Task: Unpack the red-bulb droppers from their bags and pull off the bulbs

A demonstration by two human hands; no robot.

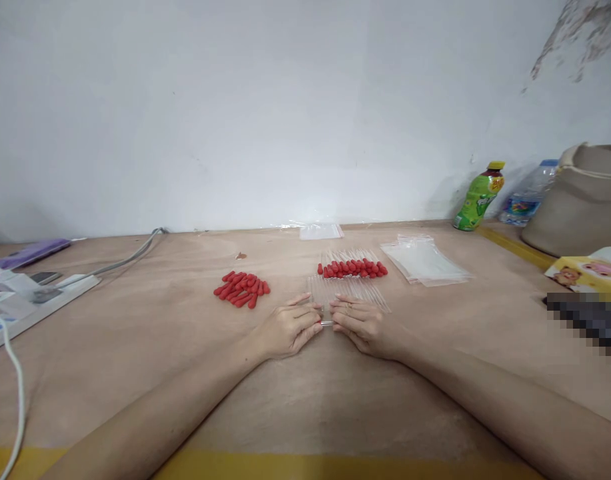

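Note:
My left hand [292, 328] and my right hand [362, 325] meet close together on the table, fingers bent and pinching. Between them runs a thin clear tube [327, 324], its ends hidden in my fingers. A speck of red shows at my left fingertips, probably a red rubber bulb, mostly covered. Just beyond my hands lies a row of clear tubes [352, 288]. Farther back is a row of clear tubes fitted with red bulbs [352, 268]. To the left of them sits a loose pile of red rubber bulbs [242, 288].
Clear plastic bags [425, 260] lie at the right, another bag [321, 231] by the wall. A green bottle [478, 199], a water bottle [528, 193] and a beige container [578, 200] stand back right. A power strip [60, 297] with cables lies left, near a purple item [35, 253].

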